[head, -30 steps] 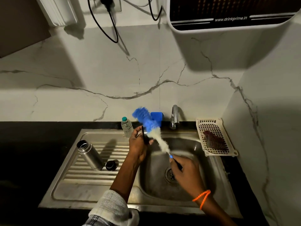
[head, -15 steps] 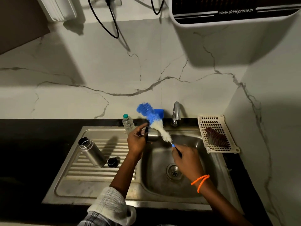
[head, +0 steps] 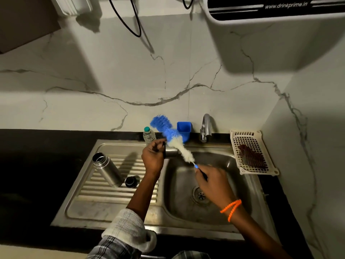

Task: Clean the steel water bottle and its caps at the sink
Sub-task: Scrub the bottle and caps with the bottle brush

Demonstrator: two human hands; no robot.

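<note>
The person's left hand (head: 152, 157) grips a small steel cup-shaped cap (head: 170, 153) with a black strap, fingers curled round it above the sink's (head: 188, 224) basin edge. The right hand (head: 212, 182) pinches the thin dark handle of a long bottle brush (head: 174, 140) with white and blue bristles, which slants up past the cap, touching it. Left of the gripped cap, on the ribbed drainboard, the open cylindrical steel water bottle (head: 107, 169) stands tilted, a round black cap (head: 131, 181) just beside its base.
</note>
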